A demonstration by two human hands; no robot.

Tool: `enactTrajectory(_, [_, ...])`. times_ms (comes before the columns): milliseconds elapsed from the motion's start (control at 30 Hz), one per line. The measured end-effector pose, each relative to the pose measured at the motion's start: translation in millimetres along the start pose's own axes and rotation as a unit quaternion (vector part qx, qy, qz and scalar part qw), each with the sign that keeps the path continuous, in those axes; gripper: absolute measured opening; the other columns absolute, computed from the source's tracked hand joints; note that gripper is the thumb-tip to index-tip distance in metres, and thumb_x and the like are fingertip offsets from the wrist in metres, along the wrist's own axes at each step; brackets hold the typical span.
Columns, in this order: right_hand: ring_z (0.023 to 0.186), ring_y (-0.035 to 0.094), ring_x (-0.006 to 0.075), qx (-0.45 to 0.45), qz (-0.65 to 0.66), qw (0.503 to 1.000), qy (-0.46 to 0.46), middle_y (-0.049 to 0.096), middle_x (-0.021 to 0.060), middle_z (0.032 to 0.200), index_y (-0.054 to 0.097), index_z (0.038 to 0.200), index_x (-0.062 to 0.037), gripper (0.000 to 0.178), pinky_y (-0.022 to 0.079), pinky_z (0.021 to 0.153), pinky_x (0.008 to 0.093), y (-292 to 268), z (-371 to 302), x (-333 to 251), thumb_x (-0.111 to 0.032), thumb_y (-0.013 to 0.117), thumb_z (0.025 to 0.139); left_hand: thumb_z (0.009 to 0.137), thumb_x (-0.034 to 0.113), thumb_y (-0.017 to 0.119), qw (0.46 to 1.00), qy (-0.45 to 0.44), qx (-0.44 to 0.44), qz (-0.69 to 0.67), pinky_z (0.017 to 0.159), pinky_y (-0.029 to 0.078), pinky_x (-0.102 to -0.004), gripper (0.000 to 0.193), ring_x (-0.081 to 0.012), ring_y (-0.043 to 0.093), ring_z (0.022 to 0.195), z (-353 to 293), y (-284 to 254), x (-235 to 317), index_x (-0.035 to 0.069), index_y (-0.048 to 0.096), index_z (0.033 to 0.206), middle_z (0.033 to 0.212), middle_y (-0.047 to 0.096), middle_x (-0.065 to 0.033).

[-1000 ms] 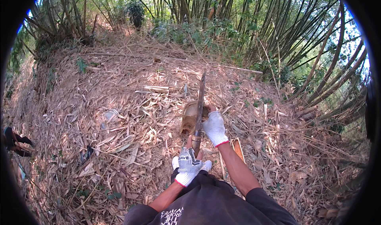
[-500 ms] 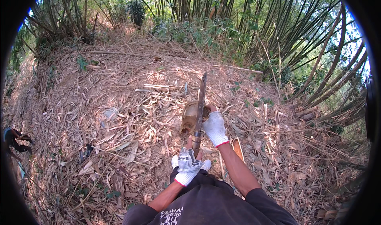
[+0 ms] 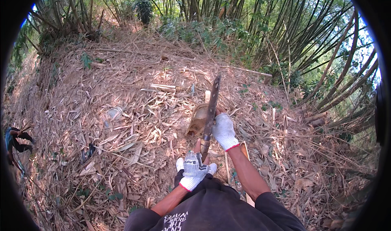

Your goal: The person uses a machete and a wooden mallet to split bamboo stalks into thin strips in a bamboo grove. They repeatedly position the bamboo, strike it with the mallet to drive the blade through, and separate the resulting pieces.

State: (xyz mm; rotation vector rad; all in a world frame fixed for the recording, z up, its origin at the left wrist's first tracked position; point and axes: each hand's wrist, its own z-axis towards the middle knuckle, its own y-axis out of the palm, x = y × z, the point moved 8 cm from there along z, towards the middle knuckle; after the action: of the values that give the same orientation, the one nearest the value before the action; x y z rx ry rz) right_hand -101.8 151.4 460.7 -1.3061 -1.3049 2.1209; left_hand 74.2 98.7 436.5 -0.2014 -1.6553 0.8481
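My left hand point(image 3: 194, 168), in a white knit glove with dark grip print and bare fingertips, is closed round the handle of a machete point(image 3: 211, 104). The long dark blade points away from me and leans slightly right. Beside the blade's lower part, my right hand point(image 3: 224, 130), in a plain white glove, has its fingers curled in behind the blade. Their tips are partly hidden, so what they grip does not show. Below and left of the blade, a tan hollow block point(image 3: 197, 121), like a cut stump, stands on the leaf litter, partly covered by the blade.
Dry bamboo leaves cover the ground. Split bamboo pieces point(image 3: 165, 87) lie ahead, and a long pole point(image 3: 248, 71) lies farther off. Bamboo clumps point(image 3: 293, 39) rise at the back and right. A light wooden strip point(image 3: 244, 150) lies by my right forearm, and dark cloth point(image 3: 18, 143) is far left.
The machete's blade has tipped a little to the right, and my right hand has shifted slightly right with it. My left hand keeps its hold on the handle.
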Motion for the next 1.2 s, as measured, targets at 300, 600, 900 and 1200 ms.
enactTrajectory(300, [0.102, 0.061, 0.0363, -0.023, -0.041, 0.999, 0.013, 0.057, 0.0170, 0.122, 0.061, 0.115, -0.0060, 0.044, 0.051, 0.086, 0.0447, 8, -4, 9, -0.010, 0.069, 0.072, 0.079, 0.020, 0.066, 1.000, -0.018, -0.015, 0.010, 0.069, 0.048, -0.0469, 0.079, -0.0377, 0.061, 0.078, 2, 0, 1, 0.004, 0.028, 0.147, 0.087, 0.060, -0.0248])
enactTrajectory(600, [0.089, 0.065, 0.0356, 0.026, 0.003, 0.999, -0.031, 0.060, 0.0173, 0.117, 0.070, 0.090, -0.0036, 0.021, 0.053, 0.078, 0.0436, 6, -4, 9, -0.014, 0.071, 0.073, 0.079, 0.020, 0.066, 1.000, 0.002, -0.014, 0.019, 0.069, 0.047, -0.0473, 0.077, -0.0373, 0.061, 0.078, 2, -2, 5, 0.004, 0.030, 0.146, 0.092, 0.062, -0.0226])
enactTrajectory(900, [0.090, 0.066, 0.0337, 0.002, 0.005, 1.000, -0.013, 0.059, 0.0172, 0.119, 0.069, 0.095, -0.0036, 0.022, 0.054, 0.077, 0.0420, 13, 1, 13, -0.015, 0.068, 0.075, 0.079, 0.020, 0.067, 1.000, 0.003, -0.001, 0.011, 0.071, 0.048, -0.0469, 0.077, -0.0371, 0.060, 0.080, 3, -5, 9, 0.004, 0.031, 0.145, 0.093, 0.060, -0.0243])
enactTrajectory(1200, [0.103, 0.060, 0.0309, 0.002, 0.013, 1.000, -0.001, 0.068, 0.0155, 0.095, 0.069, 0.091, -0.0026, 0.018, 0.047, 0.088, 0.0396, 20, 1, 26, -0.009, 0.065, 0.075, 0.079, 0.020, 0.066, 1.000, 0.001, 0.007, -0.005, 0.071, 0.047, -0.0471, 0.079, -0.0381, 0.060, 0.080, 2, -3, 11, 0.002, 0.029, 0.146, 0.089, 0.058, -0.0253])
